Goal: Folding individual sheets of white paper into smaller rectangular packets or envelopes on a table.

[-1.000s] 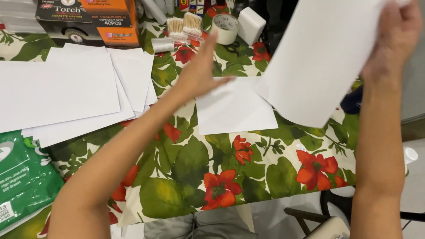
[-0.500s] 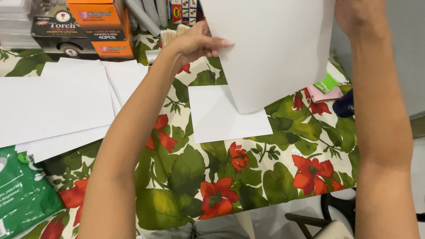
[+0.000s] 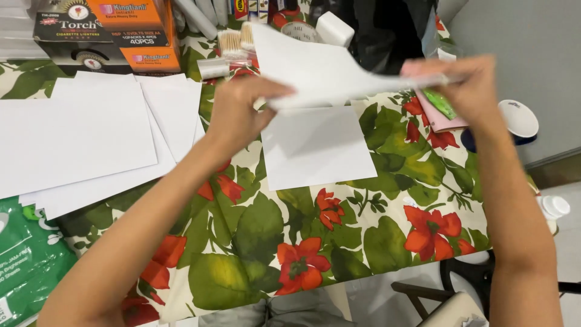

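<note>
Both hands are holding one white paper sheet [image 3: 315,69] in the air above the flowered tablecloth [image 3: 387,206]: the left hand [image 3: 239,112] is pinching its near left edge, the right hand [image 3: 469,88] is clamped on its right end. Just beneath the grip a smaller white sheet [image 3: 315,148] is lying flat; left of the left hand a spread paper stack [image 3: 91,133] is resting
</note>
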